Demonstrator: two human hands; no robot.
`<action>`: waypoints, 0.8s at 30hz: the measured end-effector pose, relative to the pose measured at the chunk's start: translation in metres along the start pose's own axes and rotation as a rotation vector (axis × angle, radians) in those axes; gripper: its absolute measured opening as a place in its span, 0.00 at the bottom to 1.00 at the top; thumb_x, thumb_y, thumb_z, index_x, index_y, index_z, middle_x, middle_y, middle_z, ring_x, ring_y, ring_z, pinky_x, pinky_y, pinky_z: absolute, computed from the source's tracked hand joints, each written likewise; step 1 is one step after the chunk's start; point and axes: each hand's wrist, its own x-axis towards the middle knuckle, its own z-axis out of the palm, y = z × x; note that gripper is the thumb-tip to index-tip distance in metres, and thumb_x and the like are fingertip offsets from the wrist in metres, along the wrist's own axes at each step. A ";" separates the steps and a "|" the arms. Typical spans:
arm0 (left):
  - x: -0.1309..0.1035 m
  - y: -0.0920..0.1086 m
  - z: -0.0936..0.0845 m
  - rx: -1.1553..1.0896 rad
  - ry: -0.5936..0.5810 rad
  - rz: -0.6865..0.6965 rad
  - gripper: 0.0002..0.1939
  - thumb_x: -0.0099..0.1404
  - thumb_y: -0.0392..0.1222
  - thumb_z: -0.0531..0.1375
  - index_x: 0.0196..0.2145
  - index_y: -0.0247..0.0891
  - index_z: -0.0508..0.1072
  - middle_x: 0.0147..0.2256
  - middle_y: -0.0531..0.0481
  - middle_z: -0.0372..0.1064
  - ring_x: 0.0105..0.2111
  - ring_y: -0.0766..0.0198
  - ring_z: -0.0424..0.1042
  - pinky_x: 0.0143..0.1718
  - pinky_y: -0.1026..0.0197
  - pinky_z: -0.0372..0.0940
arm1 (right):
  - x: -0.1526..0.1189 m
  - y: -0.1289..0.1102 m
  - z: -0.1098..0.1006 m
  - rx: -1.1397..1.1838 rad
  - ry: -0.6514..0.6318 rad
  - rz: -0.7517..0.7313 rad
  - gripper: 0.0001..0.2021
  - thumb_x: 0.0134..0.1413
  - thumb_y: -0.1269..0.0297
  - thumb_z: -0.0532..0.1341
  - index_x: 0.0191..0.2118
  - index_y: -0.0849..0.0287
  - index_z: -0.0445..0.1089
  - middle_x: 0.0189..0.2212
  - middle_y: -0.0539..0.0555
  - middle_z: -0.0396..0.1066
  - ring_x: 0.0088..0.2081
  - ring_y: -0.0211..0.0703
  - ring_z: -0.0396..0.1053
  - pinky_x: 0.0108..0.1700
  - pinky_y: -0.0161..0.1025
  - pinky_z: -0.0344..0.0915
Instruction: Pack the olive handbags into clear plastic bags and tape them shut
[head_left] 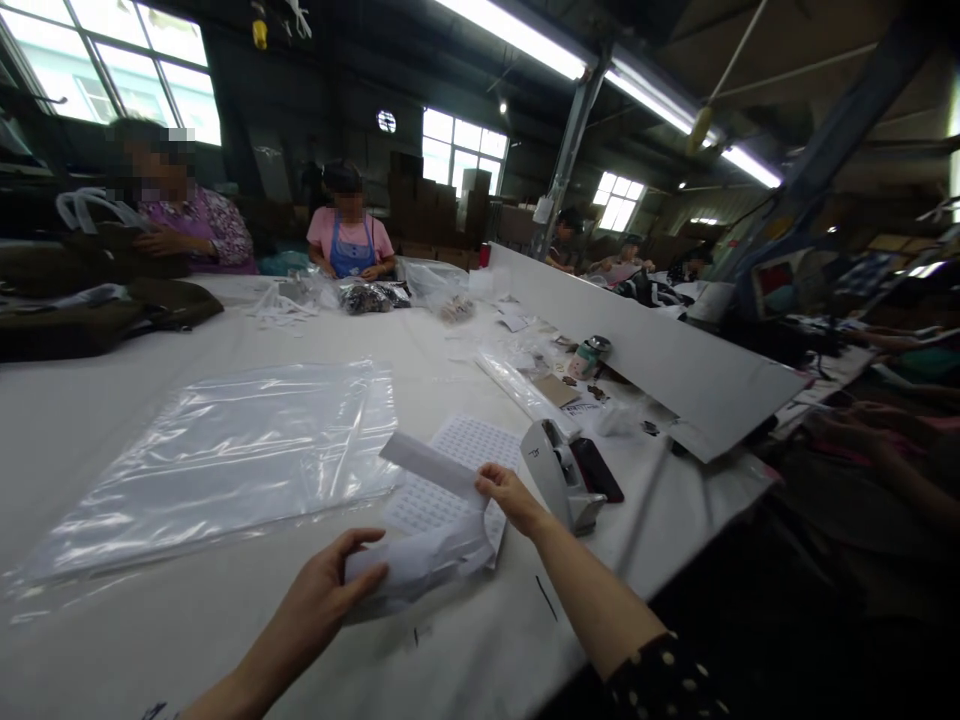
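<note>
From my seat far away, I look down at two bare hands over a big white table (pixel 427 350). The left hand (pixel 319 590) holds the near end of some folded white paper (pixel 412 562), with its thumb on top. The right hand (pixel 510 495) pinches the end of a paper strip (pixel 431 466) between thumb and finger. The strip sticks out to the left, above the folded paper. It is hard for me to see there, so I can't tell if the strip and the paper are one piece.

Both are over flat sheets with rows of small print (pixel 480 438). Just right of the sheets I see a pale tape holder (pixel 549 465), and a dark phone (pixel 598 470) is right beside it. To the left, big shiny clear bags (pixel 240 440) lie flat. Farther back are a brown card (pixel 556 390) and a small jar (pixel 587 358), near a long white board (pixel 645 340). Across the table sits a person in a blue apron (pixel 351 250), with more clear plastic in front.
</note>
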 end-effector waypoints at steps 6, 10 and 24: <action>0.038 0.030 -0.019 0.179 0.123 0.177 0.22 0.56 0.56 0.56 0.43 0.39 0.68 0.22 0.55 0.63 0.21 0.63 0.62 0.22 0.64 0.58 | -0.017 0.020 -0.003 0.319 0.216 -0.115 0.13 0.43 0.54 0.64 0.32 0.56 0.64 0.32 0.49 0.70 0.38 0.43 0.65 0.47 0.41 0.59; 0.063 0.060 -0.031 0.287 0.085 0.313 0.19 0.55 0.50 0.58 0.44 0.41 0.68 0.21 0.57 0.61 0.21 0.66 0.60 0.21 0.66 0.55 | -0.018 0.007 -0.002 0.375 0.145 -0.161 0.18 0.37 0.58 0.67 0.37 0.56 0.67 0.36 0.51 0.71 0.42 0.46 0.66 0.48 0.42 0.59; 0.080 0.126 -0.036 0.468 -0.012 0.581 0.16 0.56 0.45 0.58 0.43 0.40 0.69 0.26 0.54 0.69 0.27 0.64 0.67 0.30 0.64 0.62 | 0.008 -0.078 -0.001 0.051 -0.203 -0.130 0.15 0.32 0.64 0.71 0.32 0.62 0.74 0.27 0.50 0.73 0.30 0.43 0.68 0.36 0.40 0.64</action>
